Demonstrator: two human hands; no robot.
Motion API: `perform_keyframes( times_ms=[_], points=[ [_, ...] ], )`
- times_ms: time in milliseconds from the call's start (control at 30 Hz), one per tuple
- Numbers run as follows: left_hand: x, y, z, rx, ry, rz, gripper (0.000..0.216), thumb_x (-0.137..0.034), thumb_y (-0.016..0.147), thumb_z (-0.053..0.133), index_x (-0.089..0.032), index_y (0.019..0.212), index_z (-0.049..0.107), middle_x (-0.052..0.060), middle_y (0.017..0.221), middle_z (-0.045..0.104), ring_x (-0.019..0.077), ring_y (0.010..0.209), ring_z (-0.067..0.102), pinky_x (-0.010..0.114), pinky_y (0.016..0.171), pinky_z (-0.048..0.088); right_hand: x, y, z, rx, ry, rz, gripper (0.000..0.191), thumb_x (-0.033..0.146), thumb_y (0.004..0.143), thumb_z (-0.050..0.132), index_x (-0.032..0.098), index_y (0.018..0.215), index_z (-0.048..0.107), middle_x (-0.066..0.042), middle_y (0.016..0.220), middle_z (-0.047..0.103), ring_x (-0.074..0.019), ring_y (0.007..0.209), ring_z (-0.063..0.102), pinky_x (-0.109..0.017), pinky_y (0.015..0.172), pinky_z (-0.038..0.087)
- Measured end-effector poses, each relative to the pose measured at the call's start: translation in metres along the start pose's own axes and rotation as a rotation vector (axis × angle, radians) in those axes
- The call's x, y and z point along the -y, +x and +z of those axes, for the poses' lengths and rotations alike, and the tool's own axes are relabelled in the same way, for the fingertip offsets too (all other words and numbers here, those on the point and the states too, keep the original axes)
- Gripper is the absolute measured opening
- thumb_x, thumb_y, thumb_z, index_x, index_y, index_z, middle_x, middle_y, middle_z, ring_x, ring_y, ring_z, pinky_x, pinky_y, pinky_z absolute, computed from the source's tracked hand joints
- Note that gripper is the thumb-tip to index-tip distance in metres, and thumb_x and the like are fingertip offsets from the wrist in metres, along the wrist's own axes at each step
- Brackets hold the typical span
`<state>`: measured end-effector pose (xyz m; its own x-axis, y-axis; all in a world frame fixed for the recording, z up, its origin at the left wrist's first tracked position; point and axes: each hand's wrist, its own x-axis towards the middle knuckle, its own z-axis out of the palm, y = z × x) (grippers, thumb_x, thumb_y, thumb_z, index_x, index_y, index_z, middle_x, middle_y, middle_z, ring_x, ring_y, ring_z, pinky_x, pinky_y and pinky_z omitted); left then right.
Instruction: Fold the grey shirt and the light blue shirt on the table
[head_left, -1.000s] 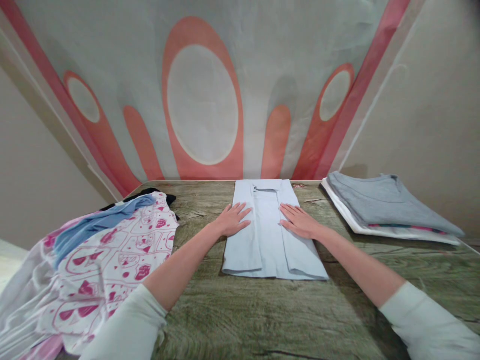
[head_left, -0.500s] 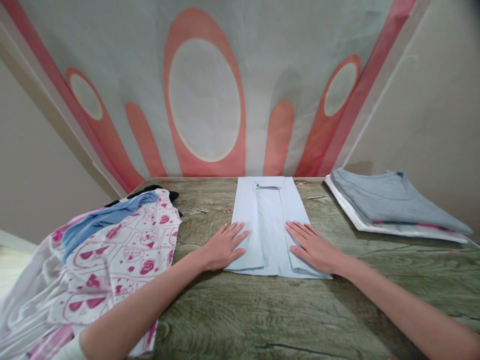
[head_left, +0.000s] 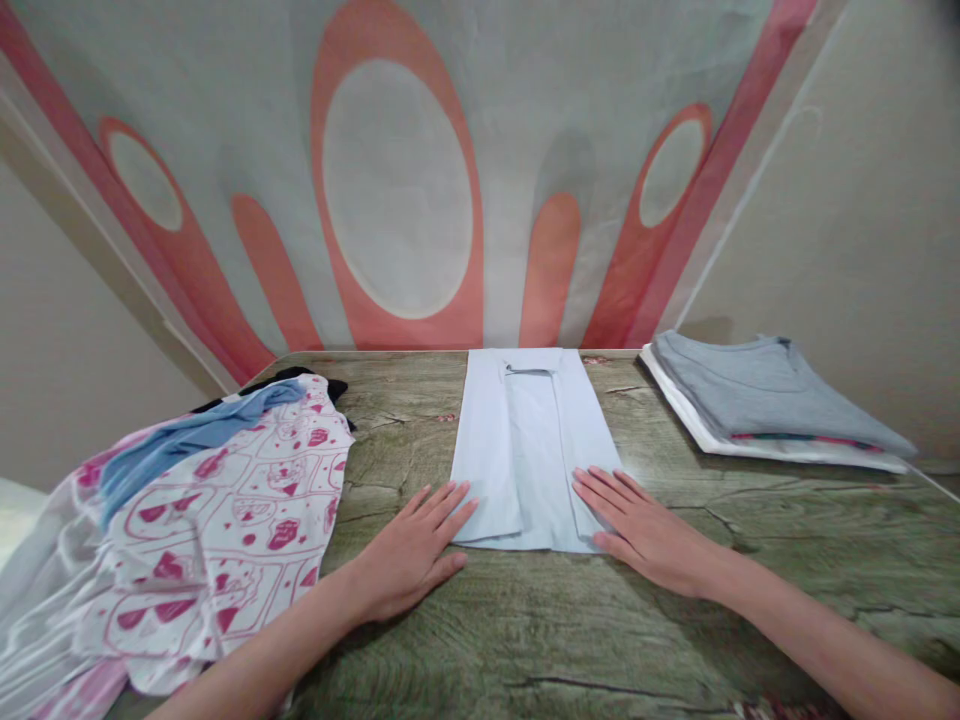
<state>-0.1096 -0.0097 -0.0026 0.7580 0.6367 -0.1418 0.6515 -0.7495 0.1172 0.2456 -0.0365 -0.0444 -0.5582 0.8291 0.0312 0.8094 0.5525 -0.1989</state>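
A pale blue-white shirt (head_left: 487,450) lies flat on the wooden table, its two sides folded in toward the middle and its collar end at the far edge. My left hand (head_left: 411,550) is at the shirt's near left corner, fingers spread, the fingertips at its edge and the palm over the wood. On the other side my right hand (head_left: 637,525) rests flat, its fingertips on the near right part of the shirt. Neither hand grasps anything.
A loose heap of clothes (head_left: 232,520), white with pink print, blue and black pieces, covers the table's left side. At the right is a stack of folded shirts (head_left: 765,395), grey on top. A patterned backdrop (head_left: 495,150) rises behind the wood-grain table (head_left: 525,640).
Both hands have slid toward me along the shirt; the left has moved mostly off it onto the table. The shirt stays folded in the same way. The view has shifted slightly.
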Motion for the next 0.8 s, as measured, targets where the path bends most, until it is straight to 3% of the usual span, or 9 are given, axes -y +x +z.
perform_keyframes(
  times_ms=[167, 267, 400, 467, 633, 800],
  points=[
    [-0.004, -0.012, -0.003, 0.002, -0.013, 0.017, 0.06, -0.05, 0.092, 0.029, -0.026, 0.143, 0.009, 0.004, 0.149, 0.013, 0.0218, 0.136, 0.012, 0.042, 0.11, 0.011, 0.016, -0.022, -0.009, 0.059, 0.08, -0.01, 0.062, 0.048, 0.09, 0.035, 0.027, 0.143, 0.012, -0.001, 0.149, 0.014, -0.0249, 0.136, 0.011, -0.049, 0.11, 0.016],
    [-0.004, -0.014, -0.01, -0.012, -0.046, 0.035, 0.055, -0.043, 0.092, 0.035, -0.026, 0.141, 0.018, 0.003, 0.147, 0.023, 0.0213, 0.134, 0.021, 0.04, 0.109, 0.017, 0.018, -0.022, -0.021, 0.1, 0.187, -0.036, 0.058, 0.046, 0.091, 0.037, 0.027, 0.142, 0.019, -0.002, 0.148, 0.02, -0.0236, 0.135, 0.018, -0.047, 0.11, 0.017],
    [-0.004, -0.005, -0.019, -0.092, -0.099, -0.032, 0.035, -0.03, 0.089, 0.044, -0.023, 0.124, 0.047, 0.006, 0.128, 0.049, 0.021, 0.119, 0.043, 0.037, 0.101, 0.03, 0.012, 0.001, -0.033, -0.009, 0.253, 0.002, 0.046, 0.042, 0.089, 0.043, 0.023, 0.131, 0.044, -0.007, 0.136, 0.043, -0.0231, 0.124, 0.039, -0.044, 0.105, 0.028],
    [-0.006, -0.001, -0.021, -0.129, -0.129, -0.093, 0.027, -0.027, 0.087, 0.047, -0.021, 0.112, 0.054, 0.006, 0.115, 0.055, 0.0204, 0.106, 0.05, 0.035, 0.093, 0.037, 0.011, 0.017, -0.032, -0.067, 0.269, 0.007, 0.04, 0.037, 0.087, 0.048, 0.019, 0.123, 0.052, -0.01, 0.125, 0.053, -0.0226, 0.114, 0.047, -0.04, 0.098, 0.037],
    [-0.008, 0.003, -0.019, -0.161, -0.2, -0.16, 0.014, -0.027, 0.083, 0.053, -0.02, 0.093, 0.057, 0.004, 0.095, 0.055, 0.018, 0.089, 0.053, 0.028, 0.078, 0.042, 0.022, 0.05, -0.021, -0.079, 0.345, -0.122, 0.022, 0.024, 0.083, 0.054, 0.019, 0.104, 0.059, -0.007, 0.098, 0.059, -0.0183, 0.091, 0.054, -0.032, 0.08, 0.046],
    [-0.006, 0.001, -0.017, -0.194, -0.244, -0.155, 0.013, -0.026, 0.079, 0.056, -0.019, 0.091, 0.056, 0.002, 0.089, 0.053, 0.0162, 0.083, 0.051, 0.026, 0.074, 0.041, 0.029, 0.08, -0.017, -0.1, 0.343, -0.175, 0.029, 0.016, 0.083, 0.051, 0.019, 0.111, 0.055, -0.006, 0.096, 0.057, -0.0168, 0.086, 0.055, -0.031, 0.077, 0.046]
  ],
)
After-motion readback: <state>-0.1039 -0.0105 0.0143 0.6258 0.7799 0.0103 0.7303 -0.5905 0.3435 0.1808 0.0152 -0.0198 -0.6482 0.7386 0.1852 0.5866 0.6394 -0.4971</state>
